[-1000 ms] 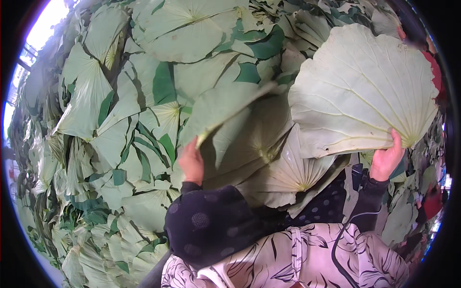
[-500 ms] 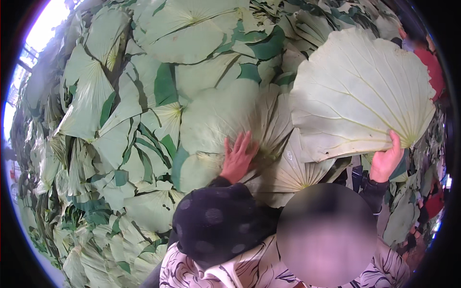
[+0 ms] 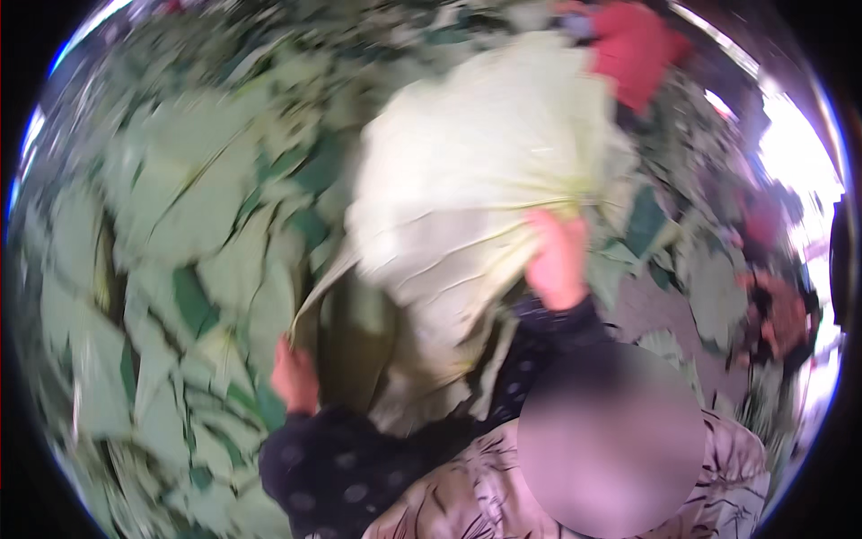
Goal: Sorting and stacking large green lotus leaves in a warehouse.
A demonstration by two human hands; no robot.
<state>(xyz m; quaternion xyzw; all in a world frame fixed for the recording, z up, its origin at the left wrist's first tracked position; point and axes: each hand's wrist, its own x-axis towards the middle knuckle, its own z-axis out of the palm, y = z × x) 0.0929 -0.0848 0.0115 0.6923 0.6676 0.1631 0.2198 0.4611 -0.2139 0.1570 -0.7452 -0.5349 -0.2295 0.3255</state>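
**Right hand (image 3: pixel 557 262) is holding pale leaf (image 3: pixel 476 148), left hand (image 3: pixel 295 377) is pinching second leaf (image 3: pixel 323 291)**

The pale leaf is filling the upper middle of the frame, and it is spreading wide and bright. The right hand, a little right of the centre, is pinching its lower right border, close to the place where the veins are meeting. The fingers are lying over the leaf there; the thumb I cannot tell.

At the lower left of the centre, the left hand is pressing its fingertips together on the edge of the second leaf. This leaf is showing as a thin, curving strip, rising toward the left side of the pale leaf. Whether the two leaves are touching, I cannot tell, because the view is blurring.

Both sleeves (image 3: pixel 337 463) are dark, with pale dots, and are reaching up from the lower part of the frame. A heap (image 3: pixel 180 193) of leaves is covering the left half, with darker green pieces (image 3: pixel 194 301) showing among the paler ones. In the upper right, another person in red (image 3: pixel 633 56) is appearing beyond the pale leaf.
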